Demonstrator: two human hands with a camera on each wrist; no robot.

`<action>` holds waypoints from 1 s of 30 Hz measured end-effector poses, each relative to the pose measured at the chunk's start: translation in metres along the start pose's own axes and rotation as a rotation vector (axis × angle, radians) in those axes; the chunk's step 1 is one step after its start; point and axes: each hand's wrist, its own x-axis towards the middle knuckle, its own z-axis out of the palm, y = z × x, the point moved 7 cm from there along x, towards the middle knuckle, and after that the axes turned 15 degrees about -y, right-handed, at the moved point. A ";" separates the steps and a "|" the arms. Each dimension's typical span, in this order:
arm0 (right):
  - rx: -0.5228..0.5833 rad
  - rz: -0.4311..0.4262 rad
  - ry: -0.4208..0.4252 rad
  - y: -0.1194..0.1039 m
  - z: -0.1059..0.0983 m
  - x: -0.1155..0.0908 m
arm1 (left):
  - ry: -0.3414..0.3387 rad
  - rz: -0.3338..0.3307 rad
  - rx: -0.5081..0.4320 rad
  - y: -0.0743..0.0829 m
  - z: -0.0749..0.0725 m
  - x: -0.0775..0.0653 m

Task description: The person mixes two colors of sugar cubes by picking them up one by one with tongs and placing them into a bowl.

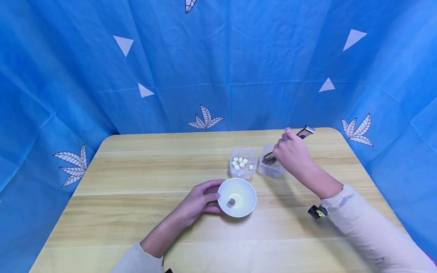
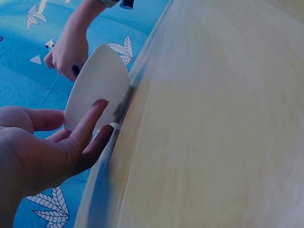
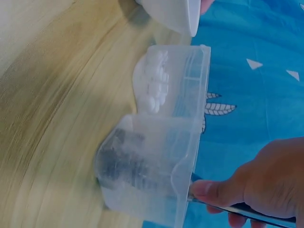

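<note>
My left hand point(image 1: 199, 201) holds a white bowl point(image 1: 247, 201) by its left side, thumb at the rim and fingers against the outer wall. Inside the bowl lie small grey-brown cubes point(image 1: 231, 203). My right hand point(image 1: 291, 149) grips metal tongs point(image 1: 306, 131) with dark handles. The tongs' lower end reaches into the right clear plastic container point(image 1: 272, 172). Dark pieces point(image 3: 121, 159) show blurred through that container's wall in the right wrist view; whether the tongs pinch any of them is hidden. From the left wrist view, the bowl's outside point(image 2: 102, 78) appears above my fingers.
Beside the right container stands another clear plastic container point(image 1: 244, 174), holding several white cubes point(image 1: 242, 165). Everything rests on a light wooden table point(image 1: 136, 163). A blue patterned curtain point(image 1: 266, 57) hangs behind and along the table's sides.
</note>
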 end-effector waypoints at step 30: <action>0.245 0.082 0.183 0.030 0.014 -0.038 | 0.007 -0.011 0.010 0.000 -0.001 0.000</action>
